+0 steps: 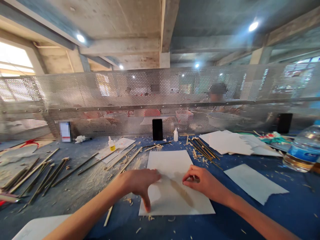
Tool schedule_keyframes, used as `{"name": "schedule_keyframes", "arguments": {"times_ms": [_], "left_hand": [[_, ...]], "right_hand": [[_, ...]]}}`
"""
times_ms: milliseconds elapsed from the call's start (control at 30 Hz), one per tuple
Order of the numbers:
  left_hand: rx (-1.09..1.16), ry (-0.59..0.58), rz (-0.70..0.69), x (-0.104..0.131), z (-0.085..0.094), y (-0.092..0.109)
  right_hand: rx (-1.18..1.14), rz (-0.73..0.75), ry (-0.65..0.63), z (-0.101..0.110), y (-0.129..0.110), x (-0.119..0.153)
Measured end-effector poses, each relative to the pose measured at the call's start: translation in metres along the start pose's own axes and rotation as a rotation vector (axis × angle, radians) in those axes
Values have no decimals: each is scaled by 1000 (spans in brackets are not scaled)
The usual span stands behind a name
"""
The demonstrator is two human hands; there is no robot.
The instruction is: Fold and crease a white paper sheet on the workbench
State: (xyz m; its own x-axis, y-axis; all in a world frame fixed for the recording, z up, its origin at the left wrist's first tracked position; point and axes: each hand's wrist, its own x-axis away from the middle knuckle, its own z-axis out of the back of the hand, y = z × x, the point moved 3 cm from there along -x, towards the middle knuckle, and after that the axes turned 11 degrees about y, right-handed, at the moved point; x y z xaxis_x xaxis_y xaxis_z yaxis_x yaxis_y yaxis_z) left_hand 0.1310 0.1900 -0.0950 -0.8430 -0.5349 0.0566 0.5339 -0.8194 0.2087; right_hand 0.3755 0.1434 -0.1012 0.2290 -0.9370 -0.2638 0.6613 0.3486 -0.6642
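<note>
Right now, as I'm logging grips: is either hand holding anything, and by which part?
The left hand spread over the white sheet grips nothing visible. Whether the curled right hand pinches anything small cannot be told.

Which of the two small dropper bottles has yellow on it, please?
The bottle left of the central black phone; the other bottle, right of it, looks plain white.

No text is being made out. Blue label (305,150) is being carried by bottle (310,134) at right; its pale marks are being blurred past reading. Left phone screen (65,130) is being masked by pixelation.
</note>
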Motion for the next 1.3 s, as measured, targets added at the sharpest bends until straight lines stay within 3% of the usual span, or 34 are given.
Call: {"name": "schedule_keyframes", "arguments": {"times_ms": [267,467,633,833,1000,1167,1300], "left_hand": [[12,-28,2,0,-1,-1],[9,-31,11,0,-2,0],[-18,-65,48,0,2,4],[-8,-45,44,0,3,4],[-21,-71,70,1,5,6],[9,-80,72,2,6,7],[-5,-76,75,1,7,8]], "right_hand": [[51,-2,31,-4,-1,0],[36,-8,-19,-6,-2,1],[59,-20,30,-5,-2,1],[10,13,-50,-12,-4,5],[82,0,48,-8,1,2],[-1,40,-98,-17,-14,11],[89,67,2,-12,-2,6]]}}
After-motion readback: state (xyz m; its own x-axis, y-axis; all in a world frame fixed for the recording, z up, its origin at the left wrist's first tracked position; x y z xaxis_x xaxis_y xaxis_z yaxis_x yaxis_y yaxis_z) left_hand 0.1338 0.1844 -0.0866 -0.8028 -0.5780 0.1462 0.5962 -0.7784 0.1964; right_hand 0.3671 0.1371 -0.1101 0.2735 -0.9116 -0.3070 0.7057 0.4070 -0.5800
